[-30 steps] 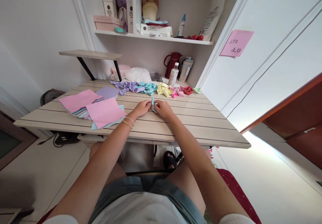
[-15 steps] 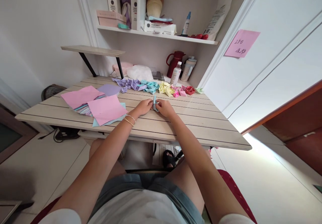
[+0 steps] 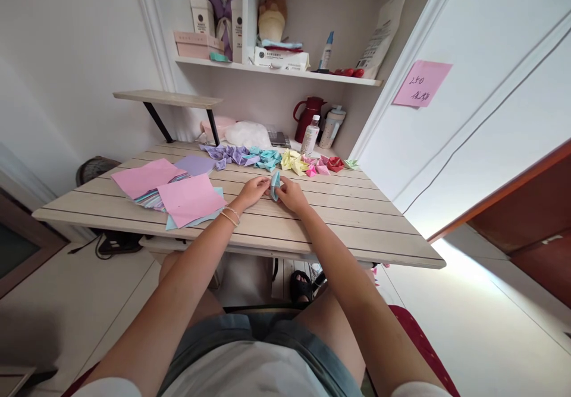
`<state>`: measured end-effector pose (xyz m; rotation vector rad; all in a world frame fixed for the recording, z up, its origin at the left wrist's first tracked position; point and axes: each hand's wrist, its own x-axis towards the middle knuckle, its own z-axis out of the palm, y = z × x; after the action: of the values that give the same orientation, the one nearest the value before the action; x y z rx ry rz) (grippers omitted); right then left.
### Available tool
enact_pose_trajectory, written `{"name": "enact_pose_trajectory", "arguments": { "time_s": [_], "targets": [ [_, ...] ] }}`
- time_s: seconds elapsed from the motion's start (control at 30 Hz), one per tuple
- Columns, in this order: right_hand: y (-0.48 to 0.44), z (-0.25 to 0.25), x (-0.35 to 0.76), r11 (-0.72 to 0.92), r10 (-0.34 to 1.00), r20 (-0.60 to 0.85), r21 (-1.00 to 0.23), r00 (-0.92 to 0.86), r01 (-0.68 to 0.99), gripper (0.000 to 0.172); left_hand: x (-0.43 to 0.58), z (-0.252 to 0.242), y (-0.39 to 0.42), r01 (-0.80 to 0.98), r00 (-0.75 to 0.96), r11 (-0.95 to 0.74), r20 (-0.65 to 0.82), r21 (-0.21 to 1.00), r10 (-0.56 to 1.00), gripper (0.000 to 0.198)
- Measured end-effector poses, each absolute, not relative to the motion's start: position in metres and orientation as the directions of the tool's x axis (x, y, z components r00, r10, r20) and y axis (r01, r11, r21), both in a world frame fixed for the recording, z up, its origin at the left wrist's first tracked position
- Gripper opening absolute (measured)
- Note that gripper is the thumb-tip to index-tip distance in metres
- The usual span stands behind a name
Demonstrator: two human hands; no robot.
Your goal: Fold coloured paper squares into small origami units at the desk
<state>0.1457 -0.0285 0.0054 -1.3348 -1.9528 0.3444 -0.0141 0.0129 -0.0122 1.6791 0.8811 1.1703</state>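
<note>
A small folded piece of light blue paper (image 3: 275,185) stands up between my two hands, just above the middle of the table. My right hand (image 3: 291,195) pinches its right side between thumb and fingers. On the other side, the fingertips of my left hand (image 3: 255,192) are closed at its left edge, partly hidden from view. Behind the hands runs a row of folded paper pieces: purple (image 3: 229,155), turquoise (image 3: 266,158), yellow (image 3: 293,161), pink (image 3: 316,165), red (image 3: 335,164) and pale green (image 3: 351,164).
Left of my hands lie a stack of coloured paper sheets (image 3: 145,178) and a loose pink sheet (image 3: 191,199) over blue ones. At the back stand a clear bottle (image 3: 310,136), a dark red jug (image 3: 308,116) and a tumbler (image 3: 332,126). A small raised shelf (image 3: 167,98) overhangs the back left.
The blue paper has turned and now shows a wider, opened face between my fingers. My hands stay in nearly the same place, and the camera view has tilted slightly.
</note>
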Motion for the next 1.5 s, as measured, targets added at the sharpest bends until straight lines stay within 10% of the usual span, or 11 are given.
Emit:
{"name": "enact_pose_trajectory", "arguments": {
  "time_s": [0.67, 1.5],
  "targets": [
    [-0.0227, 0.0044, 0.1483, 0.448, 0.864, 0.478, -0.582, -0.159, 0.679, 0.032, -0.0178, -0.0048, 0.0131, -0.055, 0.278, -0.156, 0.165, 0.986, 0.946, 0.025],
    [-0.0248, 0.004, 0.1465, 0.417, 0.899, 0.389, -0.624, -0.2, 0.661, 0.034, -0.0172, -0.0115, 0.0123, 0.168, 0.339, -0.369, 0.298, 0.914, 0.892, 0.019]
  ]
}}
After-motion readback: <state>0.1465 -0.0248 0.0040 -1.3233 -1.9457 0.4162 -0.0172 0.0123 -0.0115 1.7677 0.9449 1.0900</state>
